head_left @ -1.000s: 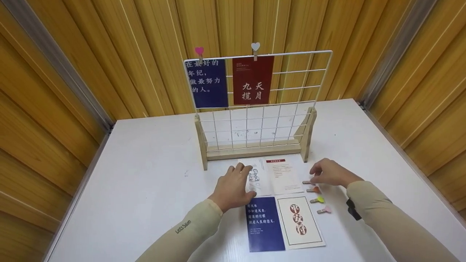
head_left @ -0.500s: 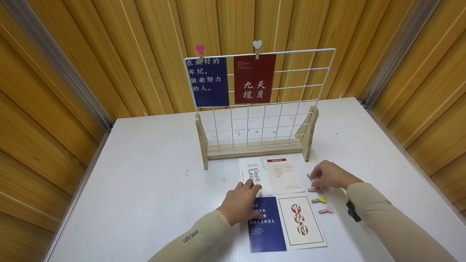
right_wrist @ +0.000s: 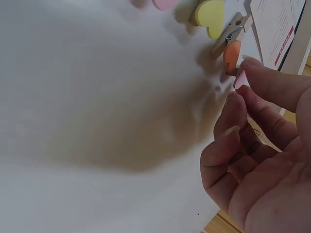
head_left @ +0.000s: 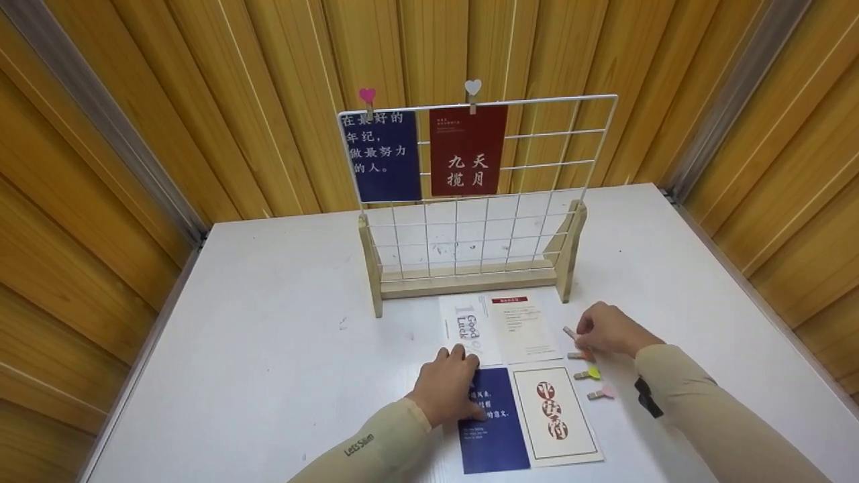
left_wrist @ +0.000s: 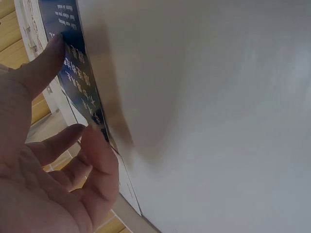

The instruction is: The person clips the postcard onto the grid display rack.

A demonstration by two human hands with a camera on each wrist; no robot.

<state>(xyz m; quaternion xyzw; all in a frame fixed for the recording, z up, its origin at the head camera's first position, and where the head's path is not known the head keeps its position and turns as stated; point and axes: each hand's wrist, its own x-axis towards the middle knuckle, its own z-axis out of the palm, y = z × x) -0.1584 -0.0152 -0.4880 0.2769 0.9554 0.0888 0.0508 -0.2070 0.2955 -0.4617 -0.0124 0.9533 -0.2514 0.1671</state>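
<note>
My left hand [head_left: 444,388] lies over a dark blue card [head_left: 500,443] with white writing. In the left wrist view its thumb [left_wrist: 51,53] touches the card's face, and the fingertips are at the card's far edge, with a gap between thumb and fingers. My right hand [head_left: 609,329] pinches a small wooden clothespin [head_left: 569,331] by its pale pink end [right_wrist: 239,79], mostly covered by the fingertips. Close beneath it lie clothespins with an orange heart [head_left: 578,355], a yellow heart [head_left: 588,373] and a pink heart [head_left: 601,393].
A white wire grid [head_left: 557,134] on a wooden stand [head_left: 470,282] stands behind. A blue card [head_left: 389,181] and a red card [head_left: 468,144] hang from it by clothespins. On the white table [head_left: 282,322] lie a Good Luck card [head_left: 463,315], a cream card [head_left: 523,329] and a bordered card [head_left: 557,416].
My left hand has moved down and right from the Good Luck card onto the blue card. The right hand has turned the pinched clothespin, so its wooden end tilts away from its former flat line.
</note>
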